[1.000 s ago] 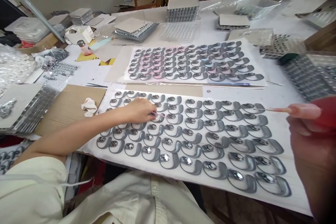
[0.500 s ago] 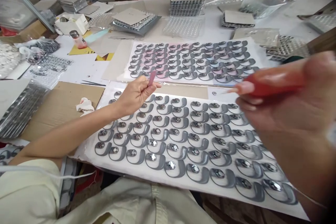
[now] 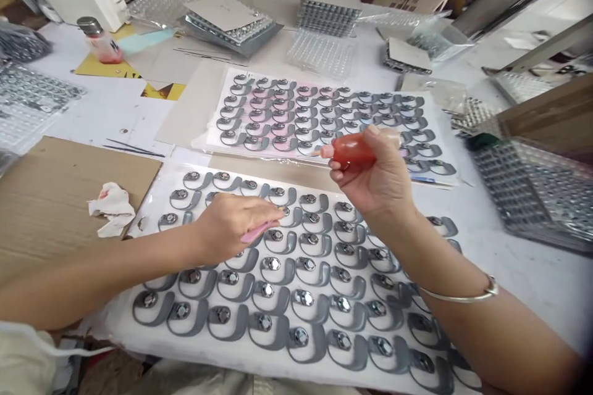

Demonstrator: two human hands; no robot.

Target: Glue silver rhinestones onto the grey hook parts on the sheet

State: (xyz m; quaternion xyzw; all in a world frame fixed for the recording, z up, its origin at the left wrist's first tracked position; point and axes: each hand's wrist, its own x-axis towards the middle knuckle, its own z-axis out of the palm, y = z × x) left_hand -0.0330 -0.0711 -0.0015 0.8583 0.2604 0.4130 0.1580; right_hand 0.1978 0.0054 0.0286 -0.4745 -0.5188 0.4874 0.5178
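A white sheet [image 3: 115, 327] in front of me carries rows of grey curved pieces [image 3: 271, 268], each with a shiny stone set in it. My left hand [image 3: 231, 231] rests low over the upper rows, fingers pinched on a thin pink stick [image 3: 254, 232] whose tip touches one piece. My right hand [image 3: 375, 176] hovers above the sheet's upper middle, closed round a small red squeeze bottle [image 3: 349, 150] with its nozzle pointing left. A thin bangle [image 3: 463, 296] circles my right wrist.
A second sheet of grey pieces [image 3: 324, 117] lies behind the first. Brown cardboard [image 3: 50, 191] with a crumpled white tissue [image 3: 111, 208] is at left. Stacked plastic blister trays [image 3: 532, 191] stand at right and along the back, with a small pink bottle [image 3: 99, 43] far left.
My left hand came down from a raised position onto the sheet with the pink stick. My right hand moved away from the camera to above the sheet. The view tilted downward.
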